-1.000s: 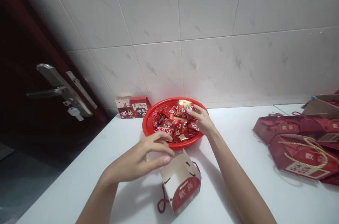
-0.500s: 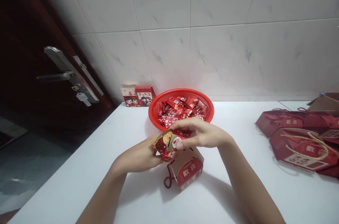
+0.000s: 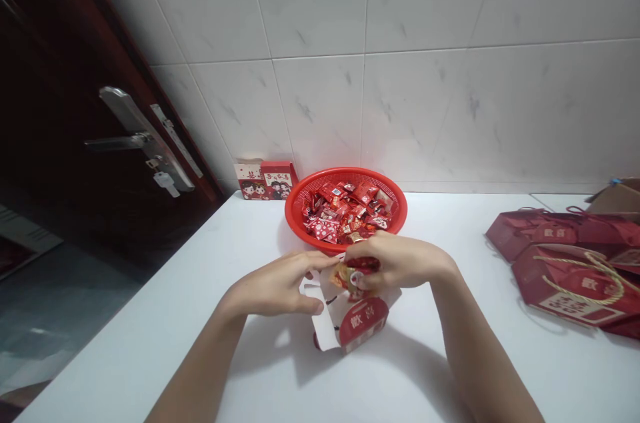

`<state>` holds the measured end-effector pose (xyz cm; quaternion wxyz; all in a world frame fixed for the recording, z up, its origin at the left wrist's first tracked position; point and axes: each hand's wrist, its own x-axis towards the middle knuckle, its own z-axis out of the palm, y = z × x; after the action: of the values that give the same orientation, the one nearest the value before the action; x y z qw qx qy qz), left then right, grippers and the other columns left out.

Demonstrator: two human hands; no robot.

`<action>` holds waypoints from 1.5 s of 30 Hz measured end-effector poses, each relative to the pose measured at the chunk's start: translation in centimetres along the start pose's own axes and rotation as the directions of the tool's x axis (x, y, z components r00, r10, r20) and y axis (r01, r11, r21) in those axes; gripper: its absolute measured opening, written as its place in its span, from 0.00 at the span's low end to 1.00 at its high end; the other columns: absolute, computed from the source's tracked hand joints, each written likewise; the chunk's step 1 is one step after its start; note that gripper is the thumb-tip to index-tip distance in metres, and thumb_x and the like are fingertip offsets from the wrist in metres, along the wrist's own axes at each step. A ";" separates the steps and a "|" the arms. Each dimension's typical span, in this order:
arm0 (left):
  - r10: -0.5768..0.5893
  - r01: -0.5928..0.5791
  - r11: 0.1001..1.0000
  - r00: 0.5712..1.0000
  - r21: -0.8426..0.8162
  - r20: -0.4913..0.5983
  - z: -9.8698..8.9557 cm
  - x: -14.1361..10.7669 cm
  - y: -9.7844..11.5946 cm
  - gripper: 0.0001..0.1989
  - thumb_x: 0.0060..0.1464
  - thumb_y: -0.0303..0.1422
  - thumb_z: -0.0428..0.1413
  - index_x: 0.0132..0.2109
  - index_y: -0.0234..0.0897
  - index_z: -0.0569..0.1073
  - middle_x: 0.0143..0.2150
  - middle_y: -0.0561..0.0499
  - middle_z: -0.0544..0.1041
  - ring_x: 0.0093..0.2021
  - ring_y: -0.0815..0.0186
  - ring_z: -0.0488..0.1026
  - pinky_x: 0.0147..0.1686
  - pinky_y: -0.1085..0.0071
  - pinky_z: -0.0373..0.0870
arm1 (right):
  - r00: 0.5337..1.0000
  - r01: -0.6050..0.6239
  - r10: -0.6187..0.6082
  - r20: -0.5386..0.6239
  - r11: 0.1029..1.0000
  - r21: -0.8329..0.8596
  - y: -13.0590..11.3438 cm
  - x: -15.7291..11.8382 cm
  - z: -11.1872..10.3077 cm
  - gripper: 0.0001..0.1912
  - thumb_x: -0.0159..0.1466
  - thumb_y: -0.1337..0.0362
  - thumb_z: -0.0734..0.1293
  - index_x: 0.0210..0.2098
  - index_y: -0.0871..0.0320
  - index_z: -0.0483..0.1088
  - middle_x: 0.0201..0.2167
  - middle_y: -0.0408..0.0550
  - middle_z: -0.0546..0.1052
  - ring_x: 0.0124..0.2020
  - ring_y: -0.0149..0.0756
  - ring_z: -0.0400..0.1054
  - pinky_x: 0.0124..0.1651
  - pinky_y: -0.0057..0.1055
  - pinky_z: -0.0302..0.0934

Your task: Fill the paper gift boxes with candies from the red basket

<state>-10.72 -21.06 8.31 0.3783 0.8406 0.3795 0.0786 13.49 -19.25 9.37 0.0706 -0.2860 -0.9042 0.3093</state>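
A red and white paper gift box [image 3: 369, 321] stands on the table with its top and a white end flap spread out. My left hand [image 3: 283, 286] holds the left end of this box, thumb on the flap and fingers at the far edge. In my right hand [image 3: 393, 261] are wrapped snack packets [image 3: 347, 278], red and gold and slightly blurred, pinched at the box's opening. How many packets there are I cannot tell. Right behind the hands, a red plastic basket [image 3: 296, 226] holds many red-wrapped candies [image 3: 345, 209].
Several closed dark-red gift boxes [image 3: 565, 283] with cord handles stand at the right, near a brown cardboard box [image 3: 617, 199]. Two small printed boxes [image 3: 265, 181] lean by the tiled wall [image 3: 320, 116]. On the left is a dark door with a metal handle [image 3: 117, 143] and keys.
The packets, held between both hands before, are now in my right hand alone, lowered into the box's opening. My left hand has moved onto the box, whose flap now stands out to the left.
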 end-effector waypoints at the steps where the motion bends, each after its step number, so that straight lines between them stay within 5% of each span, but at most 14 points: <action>1: -0.002 0.003 1.000 1.000 0.014 -0.020 0.1 0.0 -0.1 0.29 0.49 0.32 0.61 0.60 0.44 0.72 0.57 0.49 0.76 0.52 0.55 0.73 0.50 0.64 0.70 | 0.999 -0.019 0.020 0.044 1.000 -0.022 0.0 0.0 0.2 0.08 0.61 0.69 0.69 0.41 0.58 0.77 0.28 0.42 0.77 0.26 0.30 0.64 0.29 0.27 0.54; 15: 0.006 -0.006 1.000 1.000 0.004 0.005 0.4 0.2 -0.1 0.36 0.47 0.31 0.62 0.65 0.48 0.68 0.59 0.50 0.76 0.52 0.55 0.73 0.50 0.64 0.71 | 0.985 -0.120 0.122 0.119 0.992 -0.026 1.0 1.5 1.4 0.17 0.55 0.71 0.73 0.45 0.59 0.77 0.35 0.47 0.81 0.33 0.34 0.69 0.31 0.26 0.55; 20: 0.005 -0.005 1.000 1.000 0.027 0.003 0.5 0.0 -0.2 0.36 0.48 0.32 0.62 0.66 0.48 0.67 0.61 0.49 0.74 0.55 0.54 0.72 0.52 0.63 0.70 | 0.984 -0.066 0.067 0.165 0.998 -0.012 0.4 1.0 1.2 0.18 0.53 0.66 0.76 0.44 0.59 0.76 0.30 0.41 0.76 0.26 0.29 0.64 0.28 0.25 0.53; 25: 0.017 -0.017 0.999 1.000 0.039 -0.016 0.4 0.1 -0.8 0.36 0.50 0.38 0.63 0.66 0.50 0.66 0.64 0.49 0.72 0.57 0.53 0.71 0.54 0.62 0.68 | 0.998 -0.031 0.031 -0.052 1.000 0.003 0.4 -0.8 1.5 0.19 0.57 0.64 0.75 0.47 0.58 0.73 0.34 0.45 0.77 0.33 0.34 0.68 0.33 0.27 0.59; 32: -0.015 0.014 0.999 1.000 0.044 0.015 0.2 0.4 -0.5 0.36 0.51 0.39 0.64 0.66 0.47 0.66 0.60 0.46 0.74 0.54 0.54 0.72 0.50 0.65 0.69 | 0.949 -0.015 0.032 -0.315 0.998 0.058 1.2 -4.8 4.4 0.20 0.64 0.53 0.71 0.53 0.52 0.72 0.51 0.51 0.75 0.52 0.43 0.70 0.53 0.38 0.66; 37: 0.043 -0.044 0.999 0.999 0.021 0.028 0.4 0.6 -0.7 0.30 0.57 0.44 0.60 0.65 0.47 0.68 0.59 0.46 0.75 0.54 0.54 0.72 0.51 0.65 0.69 | 0.832 -0.001 0.024 -0.554 0.999 0.041 1.9 -6.5 8.1 0.23 0.64 0.52 0.70 0.56 0.52 0.70 0.61 0.57 0.69 0.61 0.47 0.66 0.60 0.42 0.65; 45: 0.027 -0.027 0.997 1.000 0.073 0.003 0.6 0.7 -0.7 0.30 0.63 0.51 0.51 0.67 0.44 0.65 0.62 0.43 0.73 0.58 0.53 0.70 0.53 0.64 0.68 | 0.460 -0.081 0.009 -0.888 0.996 -0.032 2.2 -6.2 12.2 0.20 0.63 0.57 0.72 0.53 0.52 0.68 0.53 0.57 0.74 0.54 0.47 0.71 0.53 0.41 0.70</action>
<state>-10.41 -20.58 7.32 0.3467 0.8589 0.3705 0.0691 15.98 -27.64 -1.36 0.5114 -0.4310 -0.7384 0.0860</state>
